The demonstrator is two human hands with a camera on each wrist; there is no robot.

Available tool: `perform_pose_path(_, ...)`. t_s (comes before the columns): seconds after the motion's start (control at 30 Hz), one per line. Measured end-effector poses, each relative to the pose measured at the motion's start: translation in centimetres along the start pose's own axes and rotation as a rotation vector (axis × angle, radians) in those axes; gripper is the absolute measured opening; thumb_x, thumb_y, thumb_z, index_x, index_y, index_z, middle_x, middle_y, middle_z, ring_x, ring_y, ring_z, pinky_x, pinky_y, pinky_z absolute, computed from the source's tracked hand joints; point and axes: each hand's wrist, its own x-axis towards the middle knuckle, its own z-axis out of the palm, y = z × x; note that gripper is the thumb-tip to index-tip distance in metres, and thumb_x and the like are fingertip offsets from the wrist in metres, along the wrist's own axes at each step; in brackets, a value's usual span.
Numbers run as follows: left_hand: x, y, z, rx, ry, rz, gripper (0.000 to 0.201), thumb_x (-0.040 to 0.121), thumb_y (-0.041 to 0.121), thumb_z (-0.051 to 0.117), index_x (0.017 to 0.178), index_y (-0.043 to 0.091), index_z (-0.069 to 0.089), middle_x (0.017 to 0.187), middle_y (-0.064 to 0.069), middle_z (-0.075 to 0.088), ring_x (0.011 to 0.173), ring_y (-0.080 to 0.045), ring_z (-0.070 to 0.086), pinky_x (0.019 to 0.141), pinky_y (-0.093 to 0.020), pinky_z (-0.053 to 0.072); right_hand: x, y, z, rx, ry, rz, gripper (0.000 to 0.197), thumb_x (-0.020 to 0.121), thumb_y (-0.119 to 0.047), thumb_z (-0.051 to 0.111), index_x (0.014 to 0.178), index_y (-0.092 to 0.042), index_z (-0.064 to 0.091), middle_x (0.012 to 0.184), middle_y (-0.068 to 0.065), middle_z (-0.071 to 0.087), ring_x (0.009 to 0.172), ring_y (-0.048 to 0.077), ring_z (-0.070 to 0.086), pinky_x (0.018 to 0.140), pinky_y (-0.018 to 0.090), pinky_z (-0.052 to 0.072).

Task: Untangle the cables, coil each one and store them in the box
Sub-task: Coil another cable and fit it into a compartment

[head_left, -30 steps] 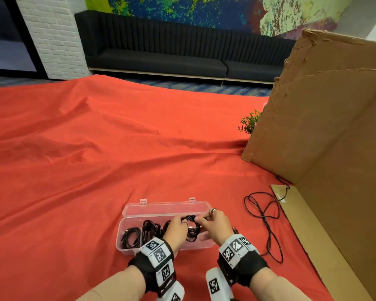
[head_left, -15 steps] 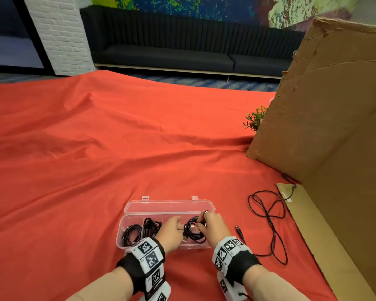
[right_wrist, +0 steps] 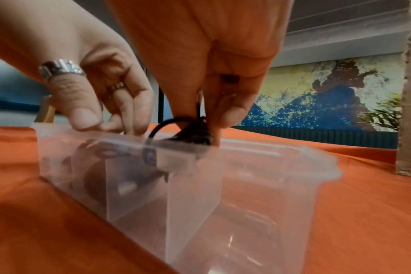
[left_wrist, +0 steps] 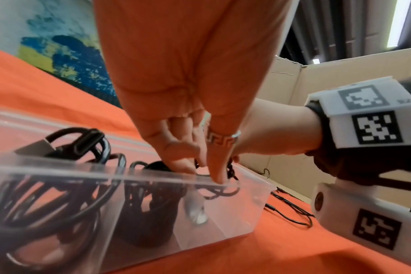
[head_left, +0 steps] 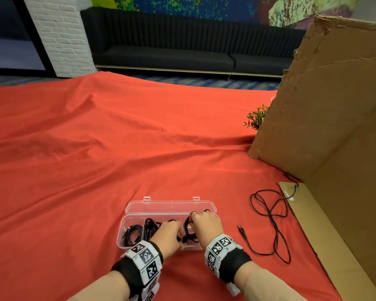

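A clear plastic box (head_left: 126, 242) lies open on the red cloth, its lid (head_left: 172, 207) flat behind it. Two of its left compartments hold coiled black cables (head_left: 132, 233). Both hands are in the right part of the box on another coiled black cable (head_left: 188, 230). My right hand (head_left: 204, 222) pinches the top of this coil (right_wrist: 190, 128) just above the rim. My left hand (head_left: 169, 232) curls its fingers (left_wrist: 181, 165) down onto the same coil, thumb at the near wall (left_wrist: 223, 213). A loose black cable (head_left: 271, 216) sprawls on the cloth right of the box.
A tall cardboard sheet (head_left: 323, 127) stands at the right, with a flat cardboard flap (head_left: 313, 224) at its foot; the loose cable's far end runs under it. A small green plant (head_left: 256, 118) peeks out behind the cardboard. Wrinkled red cloth (head_left: 96, 159) stretches left and ahead.
Both hands have carried the coil rightward and lowered it from above the box's middle into its right part. The loose cable has not moved.
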Motion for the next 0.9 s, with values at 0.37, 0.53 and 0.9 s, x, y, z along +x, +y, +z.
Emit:
perform_pose_path(0.37, 0.3, -0.5, 1.1, 0.418, -0.123, 0.192, 0.043, 0.092, 0.006, 0.044, 0.133, 0.016, 0.048, 0.142, -0.002, 0.039, 0.122, -0.03, 0.037, 0.101, -0.039, 0.037, 0.9, 1.2, 3.0, -0.059, -0.041, -0.044, 0.029, 0.097, -0.022, 0.038, 0.113, -0.006, 0.057, 0.112, 0.014, 0.065, 0.116, 0.03, 0.049, 0.095, 0.039, 0.031)
perform_pose_path(0.53, 0.2, -0.4, 0.8, 0.692, -0.257, 0.232, 0.042, 0.099, 0.019, 0.031, 0.141, 0.023, 0.032, 0.15, 0.007, 0.032, 0.126, -0.032, 0.028, 0.097, -0.046, 0.031, 0.7, 2.4, 3.3, -0.083, -0.138, -0.162, 0.028, 0.096, -0.015, 0.038, 0.117, -0.01, 0.055, 0.117, 0.011, 0.063, 0.121, 0.029, 0.04, 0.094, 0.043, 0.033)
perform_pose_path(0.9, 0.3, 0.5, 0.5, 0.857, -0.205, 0.263, 0.037, 0.097, 0.025, 0.03, 0.13, 0.015, 0.043, 0.136, -0.002, 0.05, 0.126, -0.029, 0.031, 0.095, -0.046, 0.025, -1.4, 2.3, 3.5, -0.289, 0.06, -0.226, 0.02, 0.065, -0.031, 0.05, 0.061, -0.031, 0.07, 0.055, -0.014, 0.061, 0.066, 0.01, 0.061, 0.055, 0.026, 0.046)
